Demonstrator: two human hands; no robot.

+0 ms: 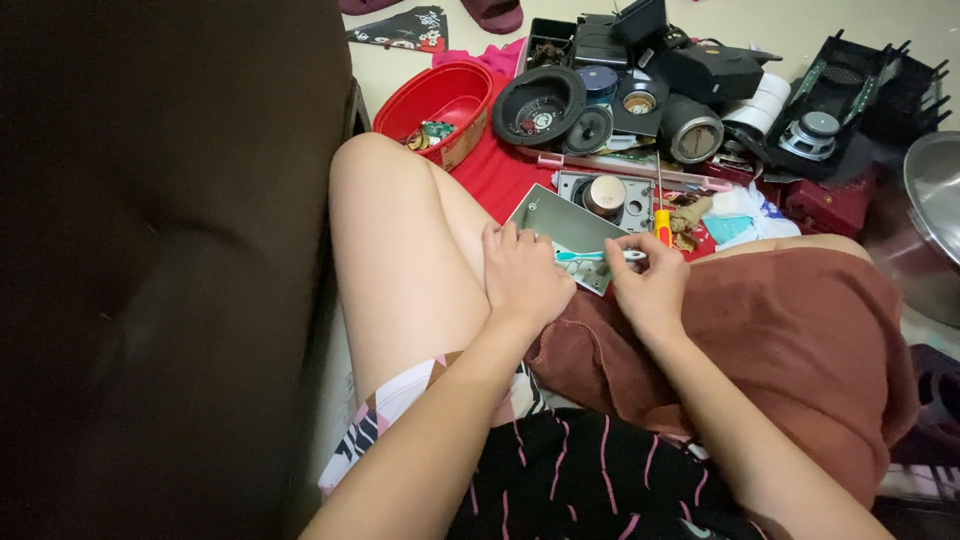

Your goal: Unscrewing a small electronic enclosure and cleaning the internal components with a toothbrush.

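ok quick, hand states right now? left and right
Left hand: fingers curled on the grey metal plate, steadying its near edge.
Right hand: closed, pinching a teal toothbrush laid across the plate.

Left hand (522, 278) steadies a grey panel (570, 232) while right hand (648, 283) pinches a teal toothbrush (598, 256) over it.

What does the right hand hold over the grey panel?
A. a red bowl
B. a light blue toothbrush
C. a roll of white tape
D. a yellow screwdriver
B: the right hand pinches a light blue toothbrush lying across the grey panel; the yellow screwdriver lies untouched on the floor beyond.
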